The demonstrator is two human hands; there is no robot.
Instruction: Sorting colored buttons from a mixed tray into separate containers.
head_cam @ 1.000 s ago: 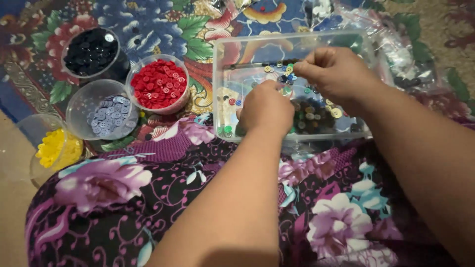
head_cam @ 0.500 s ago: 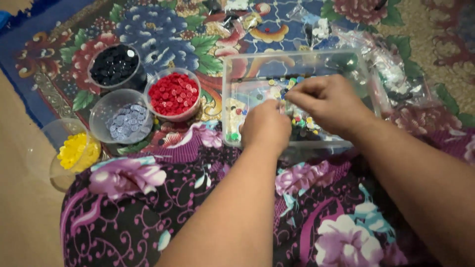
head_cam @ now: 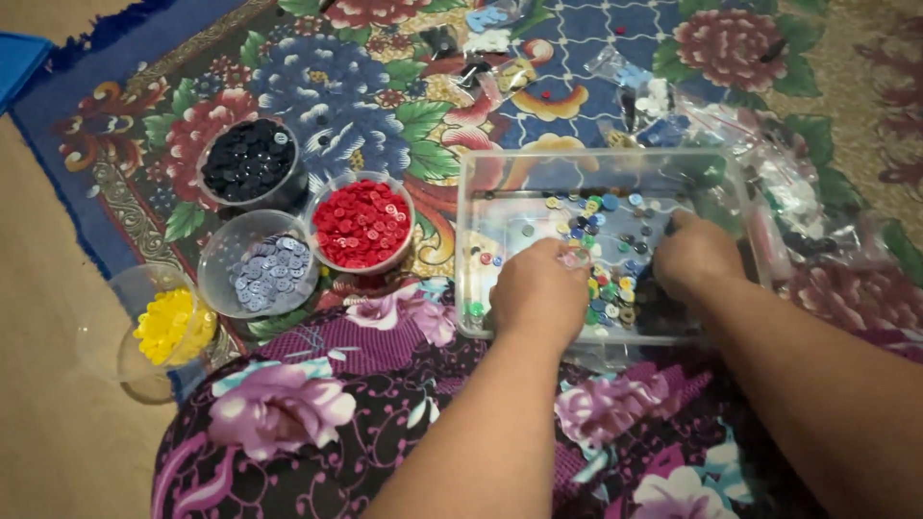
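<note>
Both hands in clear tray (head_cam: 740, 192) of mixed buttons (head_cam: 606, 279): left hand (head_cam: 538, 293) pinching one, right hand (head_cam: 694, 258) grip unclear; risk of tipping off lap.

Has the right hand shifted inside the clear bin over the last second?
Yes. The right hand has dropped from the far rim of the clear bin toward its near right side, among the mixed buttons.
</note>
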